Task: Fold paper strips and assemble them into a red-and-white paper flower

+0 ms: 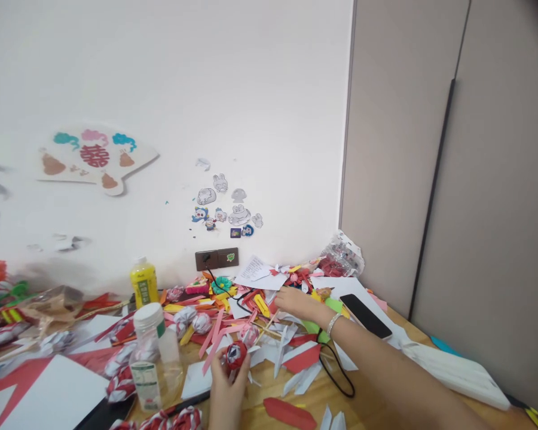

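My left hand, low in the middle of the view, is closed around a crumpled red-and-white paper ball. Its thumb and fingers grip the ball from both sides. My right hand reaches across the table into a heap of coloured paper strips, its fingers bent down and pressed together. What lies between those fingertips is hidden. Close by are a thin wooden stick, a folded yellow paper piece and a pink-and-white paper ball. Red and white paper scraps lie beneath my right forearm.
A clear jar with a white lid and a yellow bottle stand to the left. A black phone lies at the right beside a long white object. A dark cable loops over the tabletop. Grey cabinet doors bound the right side.
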Demonstrator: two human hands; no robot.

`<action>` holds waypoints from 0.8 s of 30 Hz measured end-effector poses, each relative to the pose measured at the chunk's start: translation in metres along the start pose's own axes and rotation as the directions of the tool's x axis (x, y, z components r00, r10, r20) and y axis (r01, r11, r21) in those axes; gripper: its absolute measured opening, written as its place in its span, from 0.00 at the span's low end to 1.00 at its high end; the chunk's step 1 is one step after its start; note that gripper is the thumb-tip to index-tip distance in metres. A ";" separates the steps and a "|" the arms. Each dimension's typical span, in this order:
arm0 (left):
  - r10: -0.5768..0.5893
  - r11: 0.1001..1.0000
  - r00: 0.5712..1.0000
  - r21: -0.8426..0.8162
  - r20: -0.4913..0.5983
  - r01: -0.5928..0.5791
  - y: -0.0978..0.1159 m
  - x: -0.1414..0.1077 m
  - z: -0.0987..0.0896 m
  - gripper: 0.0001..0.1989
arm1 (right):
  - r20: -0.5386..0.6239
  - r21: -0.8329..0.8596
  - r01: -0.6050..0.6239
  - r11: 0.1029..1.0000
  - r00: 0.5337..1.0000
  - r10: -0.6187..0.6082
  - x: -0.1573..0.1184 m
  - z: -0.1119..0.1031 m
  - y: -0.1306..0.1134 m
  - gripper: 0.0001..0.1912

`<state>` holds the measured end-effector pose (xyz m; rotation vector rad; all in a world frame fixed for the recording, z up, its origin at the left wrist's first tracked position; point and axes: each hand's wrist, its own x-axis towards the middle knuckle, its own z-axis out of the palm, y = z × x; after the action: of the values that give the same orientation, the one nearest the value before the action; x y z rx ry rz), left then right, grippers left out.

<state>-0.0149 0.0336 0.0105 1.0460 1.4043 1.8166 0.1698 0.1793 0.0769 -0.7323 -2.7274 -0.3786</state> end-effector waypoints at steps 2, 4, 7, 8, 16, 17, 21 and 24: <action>0.021 1.000 1.000 0.010 -0.006 -0.021 0.001 0.000 0.000 0.25 | -0.038 0.115 -0.014 0.993 0.999 0.018 0.006 -0.014 0.007 0.03; 0.015 1.000 1.000 0.017 0.003 -0.015 0.001 0.000 0.000 0.25 | -0.073 0.241 -0.041 0.970 0.996 0.060 0.009 -0.029 0.014 0.03; -0.005 1.000 1.000 0.019 0.030 0.005 0.000 -0.001 0.000 0.25 | -0.120 0.443 -0.092 0.892 0.980 0.161 0.008 -0.053 0.023 0.04; -0.004 1.000 0.999 0.018 0.041 0.004 0.001 -0.001 0.000 0.25 | -0.140 0.505 -0.108 0.856 0.969 0.205 0.005 -0.060 0.025 0.05; 0.030 0.999 0.985 0.013 0.170 -0.033 0.001 -0.004 0.001 0.24 | -0.475 0.835 0.053 0.547 0.571 0.670 -0.029 -0.100 0.003 0.17; 0.030 0.999 0.984 0.023 0.175 -0.035 0.001 -0.005 0.001 0.24 | -0.507 0.849 0.134 0.512 0.483 0.714 -0.034 -0.104 -0.007 0.16; 0.043 0.997 0.978 0.060 0.205 -0.057 -0.003 -0.006 0.003 0.22 | -0.521 0.758 -0.010 0.652 0.592 0.615 -0.047 -0.100 -0.060 0.17; 0.066 0.986 0.953 0.124 0.297 -0.107 -0.005 -0.007 0.001 0.20 | -0.328 0.503 -0.122 0.855 0.889 0.319 -0.048 -0.071 -0.096 0.15</action>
<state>-0.0104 0.0296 0.0047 1.4057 1.3346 1.5614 0.1743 0.0548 0.1095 -0.7265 -2.1772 0.1776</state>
